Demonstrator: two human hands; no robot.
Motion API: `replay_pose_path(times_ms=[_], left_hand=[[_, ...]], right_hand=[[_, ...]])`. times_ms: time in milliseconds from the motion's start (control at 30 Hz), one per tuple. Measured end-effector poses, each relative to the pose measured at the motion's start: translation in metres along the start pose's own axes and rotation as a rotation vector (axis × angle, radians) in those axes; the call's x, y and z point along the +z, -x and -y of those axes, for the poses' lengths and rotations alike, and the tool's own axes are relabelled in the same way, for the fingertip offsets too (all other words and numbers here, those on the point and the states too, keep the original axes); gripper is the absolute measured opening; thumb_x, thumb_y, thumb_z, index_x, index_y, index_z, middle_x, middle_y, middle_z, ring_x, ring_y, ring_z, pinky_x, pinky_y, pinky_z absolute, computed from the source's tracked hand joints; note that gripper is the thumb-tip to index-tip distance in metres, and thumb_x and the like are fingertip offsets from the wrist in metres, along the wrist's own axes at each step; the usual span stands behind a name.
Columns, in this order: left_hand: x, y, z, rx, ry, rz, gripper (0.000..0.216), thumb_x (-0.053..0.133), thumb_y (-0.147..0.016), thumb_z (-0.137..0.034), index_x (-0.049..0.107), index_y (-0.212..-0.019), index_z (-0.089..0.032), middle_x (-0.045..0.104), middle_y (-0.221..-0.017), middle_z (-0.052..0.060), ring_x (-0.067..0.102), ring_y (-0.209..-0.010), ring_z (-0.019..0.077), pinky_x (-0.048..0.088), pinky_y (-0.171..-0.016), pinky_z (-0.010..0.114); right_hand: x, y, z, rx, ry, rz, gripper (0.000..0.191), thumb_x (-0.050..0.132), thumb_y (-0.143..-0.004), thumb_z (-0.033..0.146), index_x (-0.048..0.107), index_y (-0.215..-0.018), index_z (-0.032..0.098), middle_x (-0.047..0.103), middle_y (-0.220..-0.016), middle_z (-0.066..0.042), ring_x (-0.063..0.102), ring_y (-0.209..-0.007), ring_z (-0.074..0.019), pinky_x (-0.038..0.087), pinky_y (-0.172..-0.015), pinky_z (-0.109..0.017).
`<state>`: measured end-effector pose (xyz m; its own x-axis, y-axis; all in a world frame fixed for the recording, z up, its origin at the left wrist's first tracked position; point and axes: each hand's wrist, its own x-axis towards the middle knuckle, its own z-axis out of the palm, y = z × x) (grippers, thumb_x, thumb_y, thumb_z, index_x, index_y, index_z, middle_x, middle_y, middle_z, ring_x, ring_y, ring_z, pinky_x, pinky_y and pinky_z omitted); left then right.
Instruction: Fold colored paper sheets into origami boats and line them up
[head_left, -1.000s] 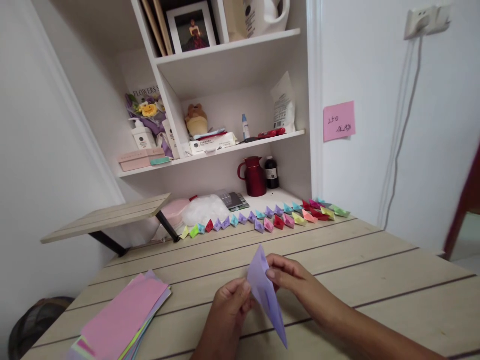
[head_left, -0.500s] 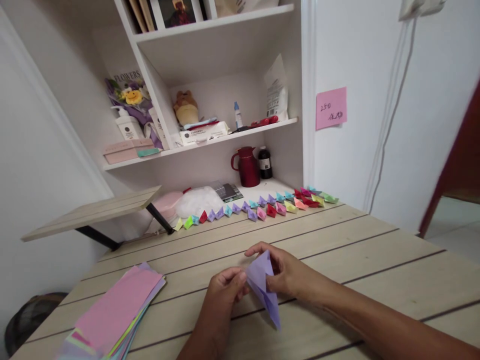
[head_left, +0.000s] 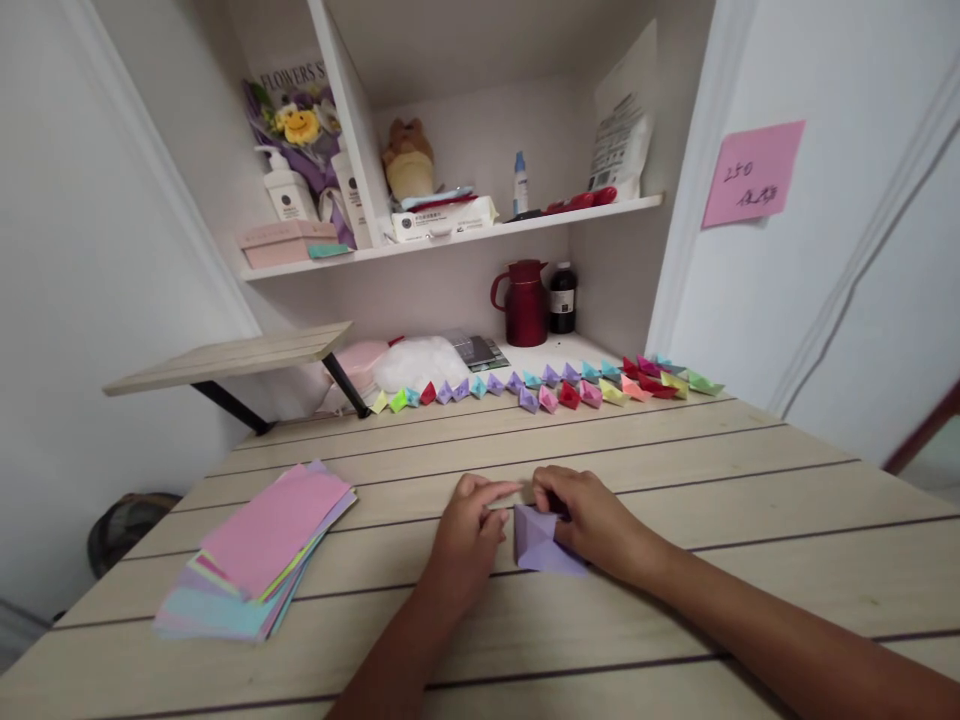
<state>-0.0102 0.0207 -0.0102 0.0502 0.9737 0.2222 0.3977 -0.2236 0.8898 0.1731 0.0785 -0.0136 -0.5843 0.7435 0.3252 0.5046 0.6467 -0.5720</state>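
Observation:
A folded piece of purple paper (head_left: pixel 536 545) lies low over the table in front of me, with crease lines across its face. My right hand (head_left: pixel 592 515) grips its right side, fingers curled and partly hidden behind and inside the fold. Just left of the paper is my left hand (head_left: pixel 472 525), its index finger stretched toward the right hand and its thumb apart from it. Nothing shows in the left hand, and a small gap seems to separate it from the paper.
A stack of coloured paper (head_left: pixel 277 530) lies on the table's left. Rows of small folded paper boats (head_left: pixel 570 394) line the back edge. Behind them stand a red jug (head_left: pixel 526 305) and a dark bottle (head_left: pixel 562 298). A small raised shelf (head_left: pixel 232 358) stands at the back left.
The purple paper has gone from upright and pointed to a lower, flatter shape. My left hand has let go of its edge. The view has shifted, bringing the shelves closer.

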Motion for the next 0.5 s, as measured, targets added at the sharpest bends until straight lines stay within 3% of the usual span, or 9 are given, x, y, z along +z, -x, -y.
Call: replay_pose_path(times_ms=[100,233,367,500], left_hand=[[-0.002,0.001,-0.001,0.115,-0.184,0.082,0.038,0.047,-0.082,-0.011,0.073,-0.105,-0.026,0.053,-0.1,0.006,0.055,-0.089,0.0183,0.047,-0.081,0.031],[-0.002,0.003,0.0,0.201,-0.31,0.162,0.042,0.043,-0.085,-0.01,0.072,-0.108,-0.03,0.056,-0.098,0.005,0.056,-0.089,0.017,0.045,-0.08,0.028],[-0.002,0.006,-0.001,0.282,-0.468,0.218,0.04,0.046,-0.086,-0.011,0.072,-0.107,-0.032,0.059,-0.104,0.006,0.056,-0.092,0.019,0.043,-0.08,0.03],[-0.004,0.007,-0.003,0.325,-0.673,0.255,0.044,0.047,-0.085,-0.007,0.071,-0.107,-0.036,0.06,-0.112,0.006,0.057,-0.096,0.0224,0.039,-0.084,0.037]], right_hand=[[0.001,0.001,-0.001,-0.012,0.048,0.029,0.027,0.048,-0.057,0.001,0.047,-0.073,0.022,0.058,-0.076,0.002,0.052,-0.075,-0.0173,0.03,-0.066,-0.025],[-0.002,0.001,-0.002,-0.001,0.055,0.064,0.035,0.048,-0.054,-0.002,0.054,-0.079,0.022,0.061,-0.08,0.001,0.054,-0.08,-0.0189,0.033,-0.07,-0.027],[-0.018,0.004,0.0,-0.101,-0.042,0.169,0.05,0.054,-0.061,-0.001,0.062,-0.103,0.025,0.064,-0.102,-0.004,0.055,-0.097,-0.0222,0.038,-0.083,-0.032],[-0.041,0.008,0.001,-0.176,-0.118,0.349,0.061,0.064,-0.067,0.007,0.057,-0.124,0.029,0.061,-0.115,-0.004,0.054,-0.105,-0.0228,0.039,-0.09,-0.033]])
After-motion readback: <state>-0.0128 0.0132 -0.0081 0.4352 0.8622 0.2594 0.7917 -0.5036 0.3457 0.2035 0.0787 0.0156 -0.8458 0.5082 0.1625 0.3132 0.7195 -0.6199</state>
